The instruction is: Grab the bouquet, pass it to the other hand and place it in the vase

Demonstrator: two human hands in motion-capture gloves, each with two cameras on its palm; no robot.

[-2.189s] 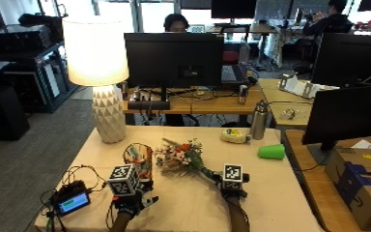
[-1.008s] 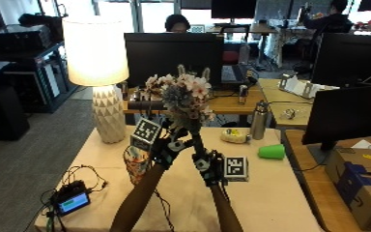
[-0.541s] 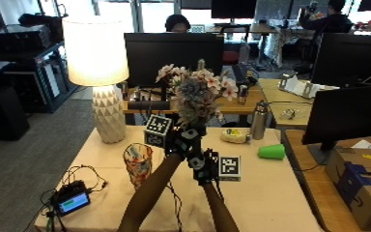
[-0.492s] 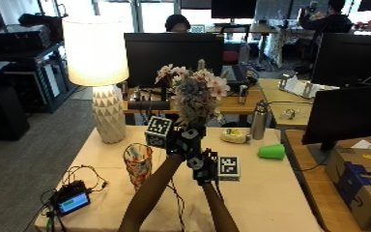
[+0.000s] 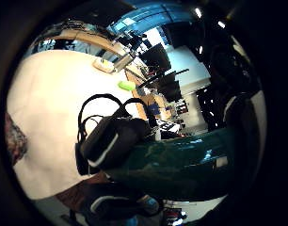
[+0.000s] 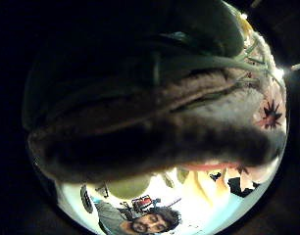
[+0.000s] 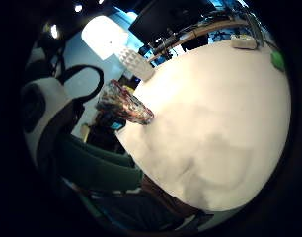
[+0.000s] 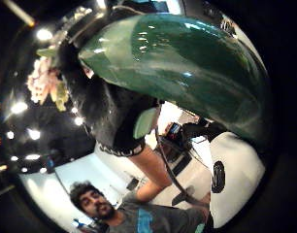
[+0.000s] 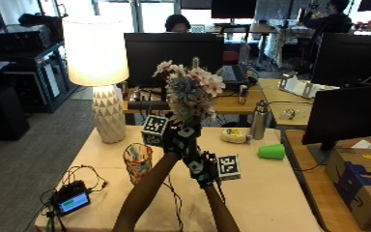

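Two gloved hands meet at the centre of the outside view, raised above the table. The left hand (image 9: 176, 137) is the upper one, its fingers curled round the stems of the one bouquet (image 9: 189, 94), whose pale blooms stand upright just above it, in the upper middle of the frame. The right hand (image 9: 201, 166) sits just below and slightly right of the left, close against the stems' lower end; whether its fingers grip them I cannot tell. In both thumb side palm views the green stems fill much of the picture, so both palms are close to them.

One vase (image 9: 138, 163), patterned in several colours, stands on the table (image 9: 263, 193) left of centre, below and left of the hands, well apart from the bouquet.

Farther out: one lit lamp (image 9: 98, 72) at upper left, one metal bottle (image 9: 259, 121) right of centre, one green cup (image 9: 272, 152) lying on its side at right, one small screen device (image 9: 71, 201) with cables at lower left.
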